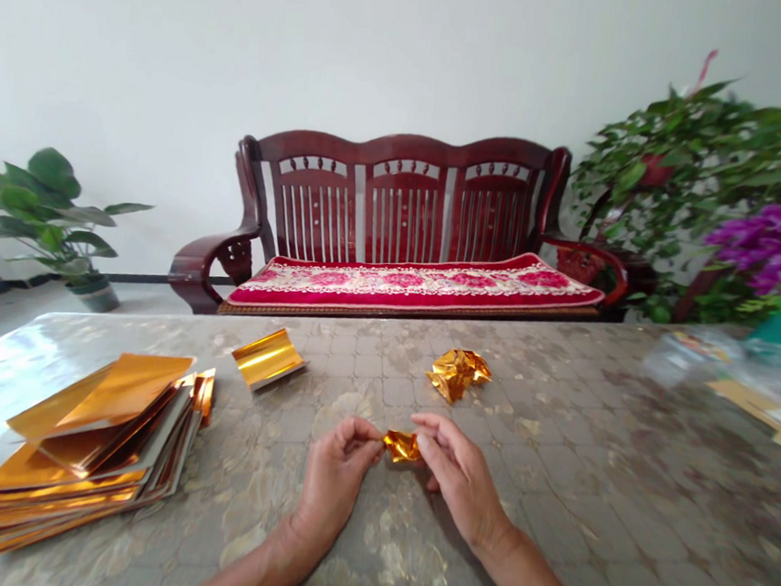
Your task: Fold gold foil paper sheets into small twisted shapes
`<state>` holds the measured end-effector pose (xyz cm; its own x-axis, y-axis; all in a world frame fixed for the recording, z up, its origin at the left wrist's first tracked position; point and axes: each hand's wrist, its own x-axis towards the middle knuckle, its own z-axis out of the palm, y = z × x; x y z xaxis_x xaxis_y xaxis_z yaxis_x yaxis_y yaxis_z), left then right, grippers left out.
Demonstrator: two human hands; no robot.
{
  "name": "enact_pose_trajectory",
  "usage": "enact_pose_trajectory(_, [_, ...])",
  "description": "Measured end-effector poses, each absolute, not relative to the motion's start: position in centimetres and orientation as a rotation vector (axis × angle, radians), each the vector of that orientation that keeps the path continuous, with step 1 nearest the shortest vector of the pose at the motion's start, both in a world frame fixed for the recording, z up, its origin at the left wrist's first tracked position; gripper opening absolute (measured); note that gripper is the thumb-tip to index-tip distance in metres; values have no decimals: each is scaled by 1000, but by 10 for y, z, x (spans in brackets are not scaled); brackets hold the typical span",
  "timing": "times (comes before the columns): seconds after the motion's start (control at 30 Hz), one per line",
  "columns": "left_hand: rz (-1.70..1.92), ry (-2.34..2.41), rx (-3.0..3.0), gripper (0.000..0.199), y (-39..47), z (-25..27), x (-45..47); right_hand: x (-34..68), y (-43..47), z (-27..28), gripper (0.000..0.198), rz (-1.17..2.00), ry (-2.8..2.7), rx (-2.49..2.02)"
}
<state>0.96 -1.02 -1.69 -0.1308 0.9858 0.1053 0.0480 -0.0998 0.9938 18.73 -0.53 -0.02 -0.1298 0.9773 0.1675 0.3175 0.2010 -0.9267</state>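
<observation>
A patterned table (584,505) stands before a wooden bench (405,204); in the head view, the left hand (338,465) and right hand (462,480) pinch opposite ends of a gold foil (402,446) over the table; it might tear if tugged hard; the uneven pile (114,400) at left could slide if the left forearm (261,552) knocked it.

The tabletop (644,529) is open at near right; gold foil-paper stack (88,462) obstructs left, crumpled foil (458,373) far middle.
</observation>
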Motion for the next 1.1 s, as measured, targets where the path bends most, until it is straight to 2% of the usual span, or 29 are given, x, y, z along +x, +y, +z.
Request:
enact_pose_trajectory(0.17, [1304,1355,1454,7,-15,-20,8,186,0,0,19,927,-1700,-1278])
enact_pose_trajectory(0.63, [1243,1293,1453,5,-15,-20,11,181,-3,2,22,577,-1839,-1399])
enact_pose_trajectory(0.77, [1302,1235,1248,8,-10,-18,13,184,-3,1,20,694,-1791,-1380])
enact_pose_trajectory(0.9, [1369,1184,1104,14,-5,-18,12,193,-5,1,30,807,-1695,-1318])
enact_pose_trajectory(1.1, [1413,1161,1038,18,-4,-19,10,201,-6,-1,28,679,-1771,-1156])
